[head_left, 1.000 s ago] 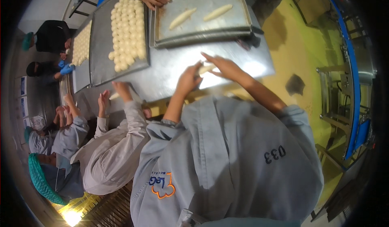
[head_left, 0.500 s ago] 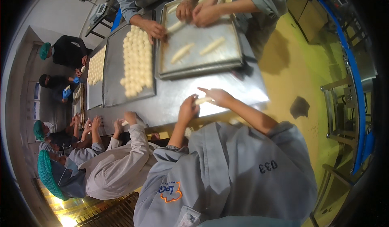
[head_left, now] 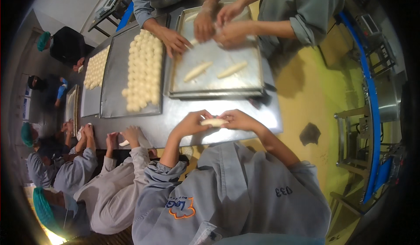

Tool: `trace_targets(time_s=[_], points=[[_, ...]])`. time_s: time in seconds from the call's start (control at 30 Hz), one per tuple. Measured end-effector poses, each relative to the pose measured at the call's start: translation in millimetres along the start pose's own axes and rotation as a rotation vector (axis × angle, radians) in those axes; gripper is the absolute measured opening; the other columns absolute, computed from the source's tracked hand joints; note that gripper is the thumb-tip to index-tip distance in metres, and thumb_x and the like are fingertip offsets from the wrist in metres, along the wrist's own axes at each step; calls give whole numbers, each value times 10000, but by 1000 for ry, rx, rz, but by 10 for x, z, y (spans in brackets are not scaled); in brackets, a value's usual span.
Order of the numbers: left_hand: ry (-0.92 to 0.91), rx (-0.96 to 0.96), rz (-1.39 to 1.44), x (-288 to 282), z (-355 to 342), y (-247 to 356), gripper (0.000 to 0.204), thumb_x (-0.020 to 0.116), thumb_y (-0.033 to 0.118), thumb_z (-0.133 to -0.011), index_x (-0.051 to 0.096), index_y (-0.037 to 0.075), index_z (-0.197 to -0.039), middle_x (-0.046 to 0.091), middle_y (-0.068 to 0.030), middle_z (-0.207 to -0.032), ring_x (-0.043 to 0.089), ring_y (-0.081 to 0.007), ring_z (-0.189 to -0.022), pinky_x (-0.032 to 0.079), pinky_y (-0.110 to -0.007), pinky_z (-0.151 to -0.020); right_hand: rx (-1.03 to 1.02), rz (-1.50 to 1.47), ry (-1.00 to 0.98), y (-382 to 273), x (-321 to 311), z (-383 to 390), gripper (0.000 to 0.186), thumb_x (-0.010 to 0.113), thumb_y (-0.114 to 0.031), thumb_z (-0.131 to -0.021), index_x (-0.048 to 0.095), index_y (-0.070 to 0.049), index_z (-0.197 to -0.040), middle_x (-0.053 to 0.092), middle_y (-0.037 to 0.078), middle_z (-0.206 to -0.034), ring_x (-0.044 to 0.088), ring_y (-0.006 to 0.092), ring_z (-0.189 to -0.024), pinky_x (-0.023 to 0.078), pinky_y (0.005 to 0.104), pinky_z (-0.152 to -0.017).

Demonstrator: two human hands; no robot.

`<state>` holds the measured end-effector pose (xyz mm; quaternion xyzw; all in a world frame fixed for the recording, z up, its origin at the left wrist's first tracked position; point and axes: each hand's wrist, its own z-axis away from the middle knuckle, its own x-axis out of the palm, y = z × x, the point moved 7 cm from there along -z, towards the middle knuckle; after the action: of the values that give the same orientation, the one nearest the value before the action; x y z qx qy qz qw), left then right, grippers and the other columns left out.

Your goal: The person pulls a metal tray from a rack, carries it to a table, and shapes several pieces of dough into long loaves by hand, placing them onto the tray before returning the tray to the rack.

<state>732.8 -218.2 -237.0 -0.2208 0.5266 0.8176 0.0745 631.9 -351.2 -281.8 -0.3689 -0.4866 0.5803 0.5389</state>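
Observation:
My left hand point(head_left: 193, 123) and my right hand point(head_left: 236, 120) pinch the two ends of a pale, elongated piece of dough point(head_left: 213, 122) just above the near edge of the steel table point(head_left: 273, 116). The dough lies crosswise between my fingers. Beyond it rests a stack of metal trays point(head_left: 183, 92) bearing long dough pieces point(head_left: 231, 69). To the left, a dark tray point(head_left: 113, 92) holds rows of dough balls point(head_left: 141, 70).
Co-workers' hands point(head_left: 174, 41) work over the far tray. More workers point(head_left: 109, 179) line the table's left side, near another tray of dough balls point(head_left: 94, 70). A blue-edged conveyor point(head_left: 372, 113) runs along the right over a yellow floor point(head_left: 302, 92).
My hands and dough sit lower in view, the dough now level and more fully visible. The whole scene has shifted as my head moved. Co-workers' hands on the tray have moved.

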Motion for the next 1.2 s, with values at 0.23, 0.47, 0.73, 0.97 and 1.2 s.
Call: trace_targets(time_s=[0.23,0.47,0.73,0.97,1.2], points=[[160,238,88,-891,-457,358,367,738,55,-851,655,35,-1209,692,-96,-1110,671,-187,-1039,528,-318,-931,-175,323,398,-880,-611,-292,367,740,-57,-841,645,0,-1191,675,114,-1066,667,178,-962,535,293,-842],[431,410,10,-1530,-1330,251,344,696,8,-833,648,19,-1173,713,-136,-1073,692,-234,-1012,531,-343,-900,-232,568,570,-1217,-1428,-991,354,759,-63,-795,691,-36,-1142,687,115,-1059,676,223,-944,528,322,-870],[504,398,-110,-1728,-1959,-95,254,707,59,-824,665,26,-1073,704,-150,-973,676,-324,-910,513,-384,-811,-177,791,615,-1128,-1906,-1510,317,761,-73,-801,708,-57,-1113,691,112,-1063,672,263,-945,523,347,-859],[536,498,-335,-1707,-2149,-204,240,693,66,-833,666,46,-1071,681,-134,-990,654,-307,-955,511,-389,-817,-125,943,611,-1064,-1981,-1569,283,740,-73,-811,713,-65,-1093,672,112,-1005,644,290,-921,513,375,-848],[545,468,-155,-1813,-2063,-263,255,687,63,-850,661,46,-1103,684,-130,-1009,661,-299,-974,518,-394,-845,-156,935,631,-1058,-1977,-1480,278,718,-91,-829,714,-70,-1106,665,118,-1004,638,290,-915,508,384,-834]])
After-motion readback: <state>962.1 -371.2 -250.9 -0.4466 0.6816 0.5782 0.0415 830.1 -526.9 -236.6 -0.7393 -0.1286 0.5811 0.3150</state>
